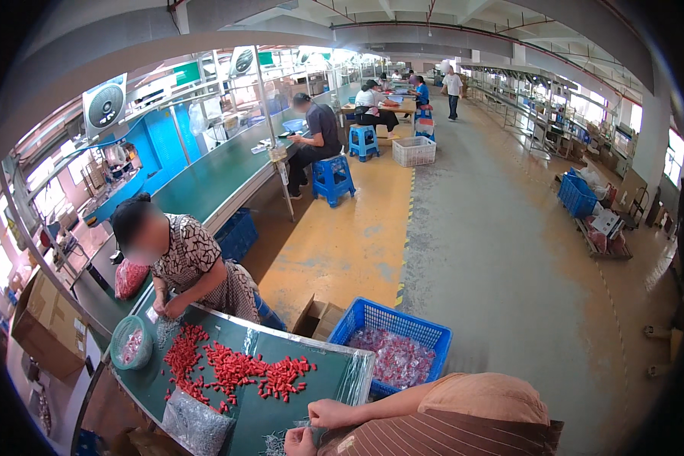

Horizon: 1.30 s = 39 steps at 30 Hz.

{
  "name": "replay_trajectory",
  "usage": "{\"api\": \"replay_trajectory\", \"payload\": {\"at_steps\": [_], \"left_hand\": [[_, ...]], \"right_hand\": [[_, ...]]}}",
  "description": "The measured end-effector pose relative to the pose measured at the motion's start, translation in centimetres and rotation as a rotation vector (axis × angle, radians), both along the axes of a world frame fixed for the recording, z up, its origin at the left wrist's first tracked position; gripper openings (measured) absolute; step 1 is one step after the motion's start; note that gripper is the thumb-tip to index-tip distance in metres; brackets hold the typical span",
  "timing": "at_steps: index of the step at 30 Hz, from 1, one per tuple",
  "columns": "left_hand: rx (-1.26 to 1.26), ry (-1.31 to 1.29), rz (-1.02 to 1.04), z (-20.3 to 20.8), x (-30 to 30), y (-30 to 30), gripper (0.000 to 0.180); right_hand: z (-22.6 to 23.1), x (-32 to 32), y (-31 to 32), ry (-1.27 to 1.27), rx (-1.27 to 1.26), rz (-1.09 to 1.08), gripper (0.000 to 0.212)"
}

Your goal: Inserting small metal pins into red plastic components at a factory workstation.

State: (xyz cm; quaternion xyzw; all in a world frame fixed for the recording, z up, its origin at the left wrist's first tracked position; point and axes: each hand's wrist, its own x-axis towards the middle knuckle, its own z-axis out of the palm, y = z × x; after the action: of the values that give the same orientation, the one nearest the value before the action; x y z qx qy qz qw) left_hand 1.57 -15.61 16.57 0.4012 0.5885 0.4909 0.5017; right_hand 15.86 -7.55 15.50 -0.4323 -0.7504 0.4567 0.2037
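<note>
Right hand (330, 413) over the near end of the green table (254, 429), fingers curled in, narrow rather than wide, and from where I sit I cannot tell whether anything is pinched inside. Left hand (300, 441) just below it at the picture's lower edge, thumb and fingers drawn close together too; its grip is partly cut off, so I can't call what it holds. A clear scrap (302, 422) shows between the two, too small for me to identify, and a loose pile of thin pale parts (272, 444) lies just beside the left fingers. Looks like fingertip work on tiny pieces, so I'd want one hand steadying while the other makes the fine move, wrists low over the tabletop so a dropped part lands on green. Best to separate one pale part from the pile before pinching, as thin pieces could well tangle. Elbow room matters: the blue crate (403, 322) sits close by the right forearm, while the red cylinders (224, 368) and the clear bag (196, 422) lie farther across.
</note>
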Motion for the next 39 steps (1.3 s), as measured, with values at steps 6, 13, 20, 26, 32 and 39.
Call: {"api": "replay_trajectory", "payload": {"at_steps": [6,13,20,26,32,39], "left_hand": [[0.034,0.047,0.002,-13.5,-3.7,1.1,0.019],[0.047,0.153,0.093,-6.4,-1.3,0.3,0.010],[-0.015,-0.008,0.288,-4.1,-3.1,0.8,0.006],[-0.131,0.217,0.587,-5.5,-9.4,-5.2,0.006],[-0.272,0.247,0.652,-6.1,-8.3,-10.1,0.010],[-0.452,0.381,0.667,-5.7,-5.2,-11.7,0.009]], "right_hand": [[0.8,-0.8,-0.8,0.085,-0.048,0.104,0.020],[-0.6,-0.9,-1.3,0.061,-0.007,0.100,0.021],[1.4,-0.2,0.2,0.136,-0.039,0.158,0.017],[-4.4,-1.0,0.0,-0.210,0.042,0.410,0.028],[-7.4,-5.3,-1.7,-0.310,0.292,0.525,0.030],[-9.3,-8.5,-1.1,-0.336,0.489,0.530,0.006]]}}
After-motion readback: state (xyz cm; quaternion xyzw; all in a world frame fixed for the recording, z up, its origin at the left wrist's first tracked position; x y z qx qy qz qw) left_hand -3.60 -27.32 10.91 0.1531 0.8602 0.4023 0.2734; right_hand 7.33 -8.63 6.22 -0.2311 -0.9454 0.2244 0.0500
